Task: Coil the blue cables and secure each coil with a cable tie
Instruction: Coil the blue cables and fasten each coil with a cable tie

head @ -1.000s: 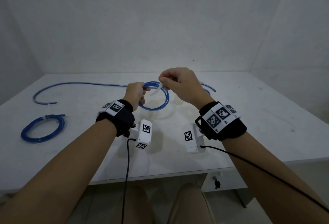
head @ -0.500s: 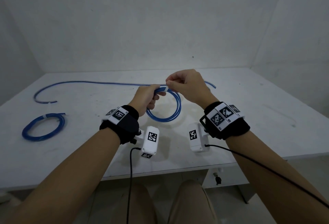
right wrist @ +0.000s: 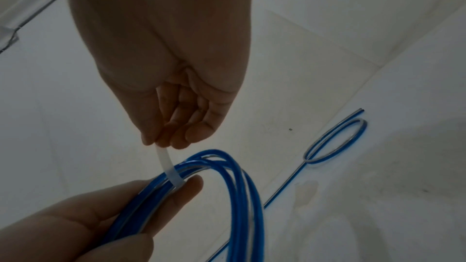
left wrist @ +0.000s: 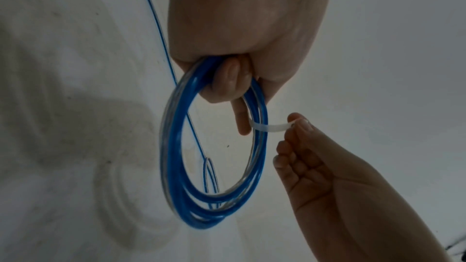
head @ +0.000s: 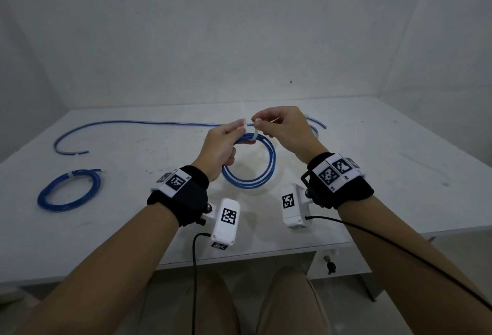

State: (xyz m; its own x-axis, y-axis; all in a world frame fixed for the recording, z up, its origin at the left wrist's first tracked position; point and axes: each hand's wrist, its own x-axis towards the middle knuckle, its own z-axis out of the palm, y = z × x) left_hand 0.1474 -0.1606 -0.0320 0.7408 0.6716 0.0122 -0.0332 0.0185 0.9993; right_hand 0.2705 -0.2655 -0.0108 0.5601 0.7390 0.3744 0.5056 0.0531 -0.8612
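The white worktop (head: 346, 174) held one long loose cable (head: 133, 123) at the back and one tied coil (head: 68, 190) on my left. I held the blue coil (head: 255, 172) up over the middle. My left hand (head: 221, 145) gripped its top. My right hand (head: 285, 132) pinched the white cable tie (left wrist: 268, 127) wrapped around it. I think I needed to poke the tie's end through its head and pull.

The left hand (left wrist: 242, 33) grips the top of a blue cable coil (left wrist: 211, 146) of several loops, its fingers curled round the strands, and the coil hangs below it above the white table (left wrist: 63, 107). A translucent white cable tie (left wrist: 271, 127) crosses the coil's right side, its free end pinched by the right hand (left wrist: 325, 166). 1 uncoiled blue cable (left wrist: 161, 33) lies on the table behind.
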